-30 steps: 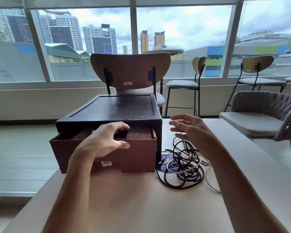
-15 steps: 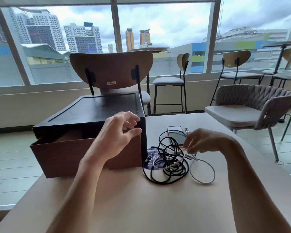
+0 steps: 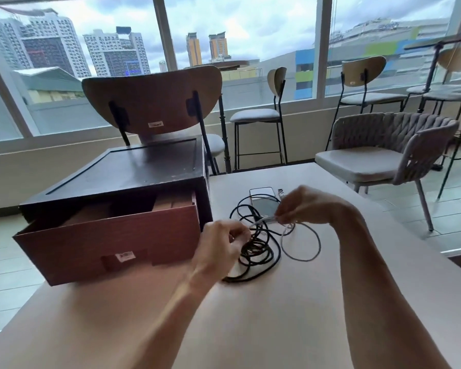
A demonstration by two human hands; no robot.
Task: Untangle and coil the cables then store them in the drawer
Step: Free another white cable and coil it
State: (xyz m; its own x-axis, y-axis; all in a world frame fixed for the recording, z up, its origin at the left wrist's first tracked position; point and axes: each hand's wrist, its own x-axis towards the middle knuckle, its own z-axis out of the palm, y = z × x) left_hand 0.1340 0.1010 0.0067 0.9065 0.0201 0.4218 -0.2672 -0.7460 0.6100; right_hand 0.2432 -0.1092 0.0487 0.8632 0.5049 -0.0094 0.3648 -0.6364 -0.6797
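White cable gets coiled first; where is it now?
Head view: the white cable lies looped on the table, right of the black cable, pinched by the right hand.

We see a pale beige desk (image 3: 277, 315). At ten o'clock, a black cabinet (image 3: 133, 171) carries a reddish-brown drawer (image 3: 91, 243) with wood grain and a small white label (image 3: 124, 256). At twelve o'clock are a black cable (image 3: 258, 251) and a white cable (image 3: 301, 258), then a grey phone (image 3: 264, 199) and a silver linked strap (image 3: 281, 192). At two o'clock, an armchair (image 3: 394, 134) in grey weave. At eleven o'clock, a brown wooden chair back (image 3: 155, 94) on black rods.
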